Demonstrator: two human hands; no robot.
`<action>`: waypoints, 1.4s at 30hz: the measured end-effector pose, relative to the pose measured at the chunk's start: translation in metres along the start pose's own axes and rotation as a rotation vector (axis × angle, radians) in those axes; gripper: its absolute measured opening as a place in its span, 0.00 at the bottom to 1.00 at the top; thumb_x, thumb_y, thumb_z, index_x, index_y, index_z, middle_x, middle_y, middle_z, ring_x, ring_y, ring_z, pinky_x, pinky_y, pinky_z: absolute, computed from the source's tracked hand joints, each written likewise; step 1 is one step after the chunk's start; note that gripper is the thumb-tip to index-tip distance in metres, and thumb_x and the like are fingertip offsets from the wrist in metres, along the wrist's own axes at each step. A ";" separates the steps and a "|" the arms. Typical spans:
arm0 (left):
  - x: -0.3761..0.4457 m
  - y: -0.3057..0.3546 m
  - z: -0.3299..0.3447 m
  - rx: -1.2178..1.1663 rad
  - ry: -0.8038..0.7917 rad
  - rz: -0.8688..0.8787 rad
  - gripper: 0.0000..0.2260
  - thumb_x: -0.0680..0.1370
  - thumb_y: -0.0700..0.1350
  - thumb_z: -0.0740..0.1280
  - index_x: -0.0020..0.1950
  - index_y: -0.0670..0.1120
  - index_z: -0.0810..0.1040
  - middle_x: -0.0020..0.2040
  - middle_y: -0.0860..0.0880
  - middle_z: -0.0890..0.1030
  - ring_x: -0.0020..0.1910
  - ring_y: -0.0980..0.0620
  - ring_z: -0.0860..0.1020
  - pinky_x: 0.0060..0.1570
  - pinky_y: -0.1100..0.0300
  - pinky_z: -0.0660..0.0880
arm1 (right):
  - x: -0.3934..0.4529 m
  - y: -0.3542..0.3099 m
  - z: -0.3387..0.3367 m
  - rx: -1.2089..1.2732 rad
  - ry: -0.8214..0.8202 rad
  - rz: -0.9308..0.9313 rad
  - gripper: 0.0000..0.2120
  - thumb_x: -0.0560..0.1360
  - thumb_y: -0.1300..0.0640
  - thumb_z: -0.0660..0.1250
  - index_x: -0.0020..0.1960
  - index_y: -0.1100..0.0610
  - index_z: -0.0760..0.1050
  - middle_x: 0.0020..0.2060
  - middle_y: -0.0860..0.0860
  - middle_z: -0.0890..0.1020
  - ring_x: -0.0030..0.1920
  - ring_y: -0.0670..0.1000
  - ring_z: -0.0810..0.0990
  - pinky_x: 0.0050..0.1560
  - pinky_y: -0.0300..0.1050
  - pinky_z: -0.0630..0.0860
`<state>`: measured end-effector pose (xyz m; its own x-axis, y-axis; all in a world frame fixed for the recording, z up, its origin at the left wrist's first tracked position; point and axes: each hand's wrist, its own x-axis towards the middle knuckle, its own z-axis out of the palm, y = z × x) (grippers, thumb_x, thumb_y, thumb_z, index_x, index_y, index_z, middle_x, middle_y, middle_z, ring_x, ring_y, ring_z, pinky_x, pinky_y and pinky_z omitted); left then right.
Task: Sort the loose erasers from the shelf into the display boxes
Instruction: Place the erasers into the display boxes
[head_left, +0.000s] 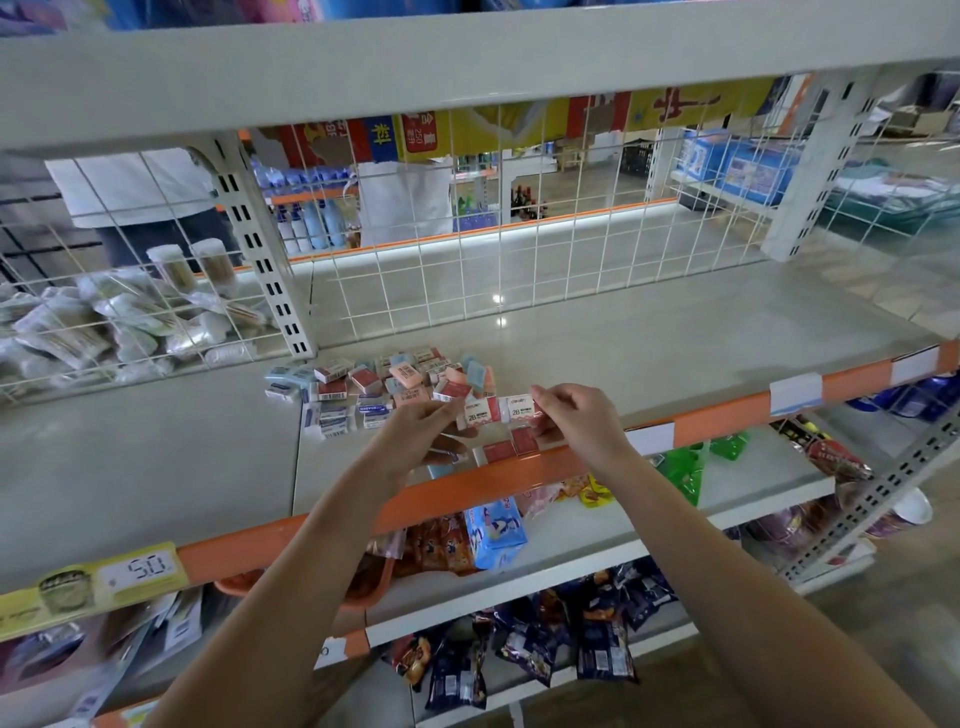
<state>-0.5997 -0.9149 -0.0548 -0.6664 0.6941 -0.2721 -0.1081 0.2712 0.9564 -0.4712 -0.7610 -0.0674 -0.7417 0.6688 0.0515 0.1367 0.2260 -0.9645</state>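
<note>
A pile of loose erasers (384, 387) in red, pink, blue and white wrappers lies on the grey shelf (675, 338). My left hand (421, 441) pinches a white-and-red 2B eraser (480, 413). My right hand (576, 421) pinches a matching 2B eraser (521, 407) right beside it, the two touching end to end above the shelf's front edge. Under my hands a few red erasers (506, 447) lie near the orange shelf edge (467, 483). No display box is visible.
A white wire grid (467, 270) backs the shelf, with an upright post (260, 249) at the left. Bagged goods (93, 322) lie behind the grid at left. Snack packets (493, 530) fill the lower shelves. A person in a white top (135, 187) stands beyond the shelf.
</note>
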 end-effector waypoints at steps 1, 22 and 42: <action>-0.001 0.000 0.000 0.023 0.007 0.005 0.09 0.79 0.48 0.63 0.51 0.44 0.78 0.42 0.48 0.84 0.32 0.56 0.79 0.34 0.64 0.77 | 0.000 0.000 0.002 -0.023 0.004 -0.002 0.14 0.77 0.53 0.64 0.44 0.64 0.79 0.33 0.56 0.82 0.31 0.47 0.81 0.33 0.35 0.77; -0.110 -0.031 -0.185 0.048 0.362 0.007 0.11 0.80 0.49 0.60 0.42 0.47 0.78 0.37 0.52 0.82 0.27 0.58 0.75 0.27 0.68 0.70 | -0.017 -0.072 0.197 0.113 -0.419 0.033 0.11 0.76 0.54 0.65 0.41 0.62 0.76 0.33 0.56 0.80 0.25 0.48 0.79 0.27 0.39 0.77; -0.389 -0.132 -0.569 0.053 0.783 -0.051 0.14 0.80 0.48 0.60 0.50 0.39 0.79 0.37 0.52 0.79 0.31 0.56 0.73 0.30 0.68 0.69 | -0.206 -0.217 0.637 0.147 -0.840 -0.056 0.14 0.77 0.52 0.65 0.37 0.59 0.77 0.30 0.54 0.80 0.26 0.50 0.78 0.30 0.42 0.77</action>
<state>-0.7455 -1.6002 -0.0151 -0.9896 0.0137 -0.1432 -0.1304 0.3354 0.9330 -0.7665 -1.3983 -0.0341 -0.9935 -0.1007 -0.0531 0.0419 0.1102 -0.9930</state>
